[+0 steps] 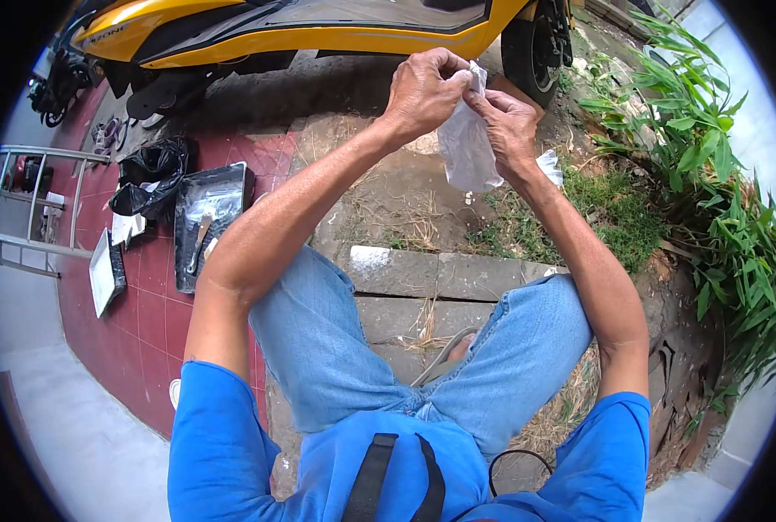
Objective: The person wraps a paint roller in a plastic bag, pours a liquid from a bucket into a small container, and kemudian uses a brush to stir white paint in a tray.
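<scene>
your left hand (427, 94) and right hand (509, 132) meet at the upper middle of the frame, fingers of both pinching the top of a thin whitish plastic bag (468, 157) that hangs below. a yellow scooter (318, 45) stands across the top; a black tray (185, 244) lies on red tiles (149, 283) at left.

Probably a home yard (405, 191): scooter (327, 40), plants (709, 143).

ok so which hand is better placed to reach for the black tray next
Probably the left hand: the black tray lies on the person's left, nearer that arm, while the right hand is farther across. Both hold the whitish plastic, so neither is free.
</scene>
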`<state>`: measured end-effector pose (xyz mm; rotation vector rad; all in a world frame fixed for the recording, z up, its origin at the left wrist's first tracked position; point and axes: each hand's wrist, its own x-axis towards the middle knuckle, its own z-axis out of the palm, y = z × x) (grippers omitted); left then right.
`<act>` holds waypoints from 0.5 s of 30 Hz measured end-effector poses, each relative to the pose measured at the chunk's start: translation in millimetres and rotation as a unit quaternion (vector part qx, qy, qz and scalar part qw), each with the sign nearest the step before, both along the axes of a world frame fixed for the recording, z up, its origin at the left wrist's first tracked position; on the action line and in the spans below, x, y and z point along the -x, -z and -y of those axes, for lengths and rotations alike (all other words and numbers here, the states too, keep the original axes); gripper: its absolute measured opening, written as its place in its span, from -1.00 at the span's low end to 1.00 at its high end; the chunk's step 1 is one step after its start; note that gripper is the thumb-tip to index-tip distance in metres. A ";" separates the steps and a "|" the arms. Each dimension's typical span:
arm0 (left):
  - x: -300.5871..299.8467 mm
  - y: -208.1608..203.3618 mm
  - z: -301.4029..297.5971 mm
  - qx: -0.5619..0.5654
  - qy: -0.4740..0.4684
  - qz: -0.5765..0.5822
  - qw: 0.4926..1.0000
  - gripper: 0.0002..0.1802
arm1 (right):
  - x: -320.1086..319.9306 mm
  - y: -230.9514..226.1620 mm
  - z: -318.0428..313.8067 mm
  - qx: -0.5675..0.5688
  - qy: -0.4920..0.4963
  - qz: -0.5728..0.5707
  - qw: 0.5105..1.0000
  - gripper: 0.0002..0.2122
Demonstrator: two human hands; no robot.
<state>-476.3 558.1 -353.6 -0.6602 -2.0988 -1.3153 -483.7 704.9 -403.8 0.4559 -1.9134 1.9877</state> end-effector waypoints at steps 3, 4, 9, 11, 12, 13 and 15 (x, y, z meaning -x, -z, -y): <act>4.0 3.2 3.3 -0.013 0.013 0.027 0.999 -0.77 | -11.8 -1.0 0.3 0.004 -0.018 -0.015 1.000 -0.63; 3.7 4.8 3.6 0.001 0.020 0.026 0.999 -0.77 | -14.0 0.2 -5.3 -0.058 -0.030 0.006 0.998 -0.51; 5.4 3.5 10.8 0.059 -0.003 0.033 0.998 -0.76 | -8.4 8.0 -19.4 -0.067 -0.159 0.039 0.984 -0.44; 9.7 4.4 18.2 0.060 -0.008 0.038 0.997 -0.75 | 10.2 17.6 -26.6 -0.007 -0.183 0.108 0.977 -0.48; 11.9 5.2 21.1 0.068 -0.022 0.037 0.997 -0.76 | 17.1 22.8 -30.3 0.014 -0.198 0.115 0.973 -0.49; 13.4 6.5 25.6 0.077 -0.040 0.037 0.996 -0.77 | 15.8 21.9 -27.0 0.015 -0.202 0.117 0.972 -0.49; 16.3 8.9 30.9 0.075 -0.054 0.045 0.995 -0.78 | 12.2 19.5 -21.0 0.010 -0.174 0.124 0.977 -0.50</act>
